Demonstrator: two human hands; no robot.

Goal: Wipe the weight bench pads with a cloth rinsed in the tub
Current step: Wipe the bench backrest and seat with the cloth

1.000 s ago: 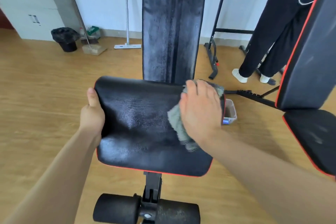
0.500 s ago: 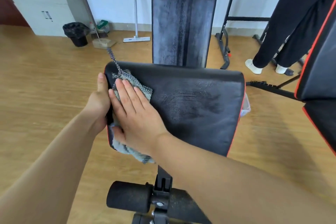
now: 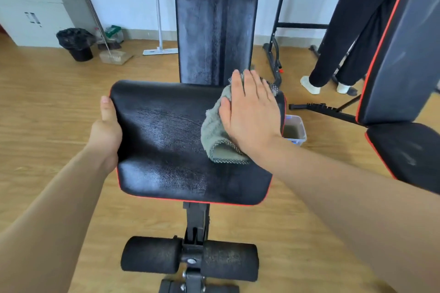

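The black seat pad (image 3: 166, 145) with red trim fills the middle of the view and looks wet and shiny. Behind it rises the black back pad (image 3: 215, 21), streaked and dull. My left hand (image 3: 107, 133) grips the seat pad's left edge, thumb on top. My right hand (image 3: 250, 114) lies flat, fingers spread, pressing a grey-green cloth (image 3: 215, 135) onto the seat pad's far right part. The small clear tub (image 3: 294, 131) of murky water stands on the floor just right of the seat pad, partly hidden by it.
Two foam rollers (image 3: 190, 258) sit on the bench frame below the seat. A second black and red bench (image 3: 402, 78) stands at the right. A person's legs (image 3: 342, 50) stand by a black rack. A black bin (image 3: 76, 44), mops and a cabinet line the far wall.
My right hand has swept the cloth across the seat pad from its left edge to its far right part. My left hand keeps its hold on the left edge.
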